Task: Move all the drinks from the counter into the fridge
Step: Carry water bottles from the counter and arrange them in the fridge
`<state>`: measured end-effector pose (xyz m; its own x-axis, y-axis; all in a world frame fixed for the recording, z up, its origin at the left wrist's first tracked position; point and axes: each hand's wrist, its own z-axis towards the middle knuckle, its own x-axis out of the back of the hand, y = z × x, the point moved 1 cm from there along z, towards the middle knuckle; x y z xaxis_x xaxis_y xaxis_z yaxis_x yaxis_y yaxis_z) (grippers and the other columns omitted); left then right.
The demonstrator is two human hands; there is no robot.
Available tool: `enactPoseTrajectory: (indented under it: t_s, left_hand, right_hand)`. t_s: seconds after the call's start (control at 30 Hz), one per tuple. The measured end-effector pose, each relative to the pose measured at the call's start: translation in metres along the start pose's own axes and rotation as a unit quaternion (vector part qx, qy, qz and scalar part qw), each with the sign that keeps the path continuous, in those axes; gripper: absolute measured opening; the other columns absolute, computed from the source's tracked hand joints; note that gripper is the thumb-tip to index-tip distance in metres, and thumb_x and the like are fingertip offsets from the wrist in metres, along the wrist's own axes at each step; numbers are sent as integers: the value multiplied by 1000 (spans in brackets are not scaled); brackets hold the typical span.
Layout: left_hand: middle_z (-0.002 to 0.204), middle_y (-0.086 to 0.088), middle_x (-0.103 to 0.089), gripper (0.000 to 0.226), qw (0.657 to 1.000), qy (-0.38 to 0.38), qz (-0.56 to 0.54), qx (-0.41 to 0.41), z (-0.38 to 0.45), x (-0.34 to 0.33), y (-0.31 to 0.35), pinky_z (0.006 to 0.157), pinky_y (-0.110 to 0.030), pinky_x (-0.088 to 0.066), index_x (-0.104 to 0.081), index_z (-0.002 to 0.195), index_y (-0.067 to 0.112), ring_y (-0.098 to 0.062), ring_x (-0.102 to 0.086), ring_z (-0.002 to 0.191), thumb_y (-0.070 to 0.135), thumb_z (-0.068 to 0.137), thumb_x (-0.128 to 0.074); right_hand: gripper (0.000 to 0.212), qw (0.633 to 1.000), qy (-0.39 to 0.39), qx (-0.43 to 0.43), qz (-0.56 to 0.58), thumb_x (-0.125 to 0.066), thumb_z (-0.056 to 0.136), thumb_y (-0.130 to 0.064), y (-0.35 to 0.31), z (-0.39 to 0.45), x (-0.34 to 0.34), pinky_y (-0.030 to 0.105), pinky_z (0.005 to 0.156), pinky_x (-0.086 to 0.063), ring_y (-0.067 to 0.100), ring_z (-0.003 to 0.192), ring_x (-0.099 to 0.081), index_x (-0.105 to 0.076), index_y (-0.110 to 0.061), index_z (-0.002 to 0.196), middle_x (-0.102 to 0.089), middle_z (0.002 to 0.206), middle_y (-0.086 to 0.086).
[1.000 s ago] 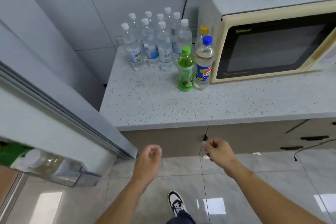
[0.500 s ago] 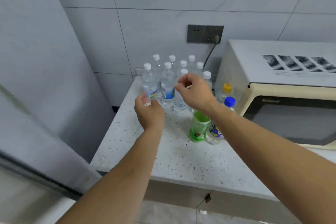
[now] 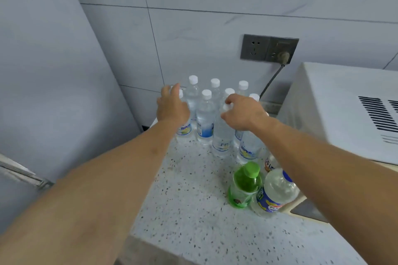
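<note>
Several clear water bottles (image 3: pixel 205 114) with white caps stand in a cluster at the back of the speckled counter (image 3: pixel 189 211). My left hand (image 3: pixel 172 109) wraps round the upper part of the front-left water bottle (image 3: pixel 184 129). My right hand (image 3: pixel 243 114) grips the neck of another water bottle (image 3: pixel 221 137) in the front row. Nearer me stand a green bottle (image 3: pixel 243 187) and a clear soda bottle (image 3: pixel 275 193) with a blue cap, partly under my right forearm. A third bottle (image 3: pixel 270 162) behind them is mostly hidden.
A cream microwave (image 3: pixel 344 114) fills the counter's right side, its cord plugged into a wall socket (image 3: pixel 269 48). The grey fridge side (image 3: pixel 53 71) rises at the left, and a door edge (image 3: pixel 21 175) shows at lower left. Tiled wall lies behind.
I have stepped up to the counter. Both hands rose from below the counter edge, reached forward over it and came onto two front water bottles.
</note>
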<state>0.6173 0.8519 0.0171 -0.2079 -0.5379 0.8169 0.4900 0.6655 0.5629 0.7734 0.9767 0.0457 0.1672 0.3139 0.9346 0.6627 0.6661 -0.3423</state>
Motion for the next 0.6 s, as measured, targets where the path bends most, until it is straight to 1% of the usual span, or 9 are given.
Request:
enactPoseTrajectory:
  t_s: [0.07, 0.13, 0.2, 0.23, 0.3, 0.4, 0.47, 0.53, 0.6]
  left_hand:
    - [149, -2, -36, 47, 999, -29, 29, -26, 12, -3, 0, 94, -38, -40, -44, 143, 26, -33, -43, 127, 16, 97, -52]
    - [144, -4, -41, 41, 998, -34, 45, -29, 16, -5, -1, 95, -41, -42, -50, 138, 23, -34, -46, 124, 18, 98, -54]
    - [135, -8, -47, 28, 998, -14, 56, -23, 10, -7, -5, 90, -41, -46, -60, 125, 19, -34, -52, 116, 18, 97, -58]
    - [131, -10, -48, 20, 999, -3, 46, -13, 2, -8, -7, 84, -39, -45, -64, 116, 17, -33, -54, 111, 15, 96, -58]
    - [124, -10, -50, 15, 1000, 17, -2, 8, -18, -10, -12, 76, -32, -40, -67, 105, 17, -28, -57, 99, 11, 94, -59]
    - [118, -7, -53, 19, 996, 47, -77, 20, -60, -5, -16, 74, -27, -36, -68, 102, 19, -18, -50, 88, 7, 90, -59]
    - [112, 2, -52, 21, 991, 83, -105, 23, -84, 5, -20, 74, -24, -35, -68, 102, 22, -13, -48, 87, 8, 90, -58]
    - [106, 12, -49, 21, 987, 117, -113, 11, -104, 18, -27, 75, -20, -32, -66, 105, 25, -9, -48, 88, 11, 90, -60]
    - [105, 16, -49, 22, 988, 115, -106, -5, -122, 29, -35, 76, -21, -33, -63, 108, 27, -5, -47, 83, 15, 90, -62]
  right_hand:
    - [39, 1000, -7, 11, -8, -58, 92, -42, 0, 5, -3, 31, 71, -41, 25, 88, -53, -53, -22, 125, -64, 114, 7]
    - [41, 999, -24, 28, -36, -58, 91, -46, -2, 7, -6, 32, 72, -41, 28, 96, -56, -54, -20, 123, -63, 115, 7]
    - [40, 997, -39, 40, -45, -59, 91, -46, -6, 5, -11, 33, 72, -42, 28, 96, -56, -53, -18, 119, -62, 114, 8]
    - [38, 997, -42, 43, -43, -59, 91, -44, -8, 3, -14, 34, 71, -42, 28, 94, -55, -52, -18, 117, -62, 112, 7]
    - [36, 997, -43, 52, -36, -60, 91, -41, -13, -2, -18, 34, 69, -44, 27, 91, -55, -51, -17, 116, -61, 109, 6]
    - [30, 996, -29, 74, -31, -62, 87, -39, -23, -15, -20, 32, 65, -44, 25, 85, -55, -50, -20, 108, -62, 103, 3]
    - [26, 996, -15, 83, -12, -64, 83, -39, -28, -26, -23, 28, 58, -40, 22, 81, -55, -47, -26, 98, -60, 91, -3]
    - [25, 996, -2, 84, 16, -65, 77, -41, -32, -38, -28, 24, 51, -34, 19, 76, -54, -46, -28, 88, -53, 78, -10]
    - [24, 996, 2, 80, 51, -65, 73, -42, -37, -50, -31, 23, 49, -33, 16, 70, -54, -48, -28, 79, -53, 74, -11]
